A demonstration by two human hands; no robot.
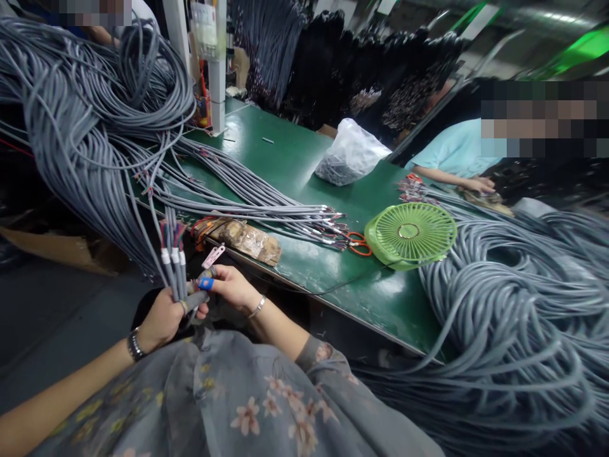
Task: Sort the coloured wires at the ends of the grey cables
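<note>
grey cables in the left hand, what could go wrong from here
The thin coloured wires sticking out past the white bands on the grey cables in the left hand could bend or snag. The large cable pile droops in loose strands beside the table, so its weight might drag more cables down.

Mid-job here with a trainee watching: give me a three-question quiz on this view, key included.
1. True or false: the left grip is closed around several grey cables.
2. Fill in: blue wrap shows on the ____ grip.
3. On the green table, what is right beside the orange loops?
A) the white plastic bag
B) the green fan
C) the white post

Key: 1 true; 2 right grip; 3 B.
</note>
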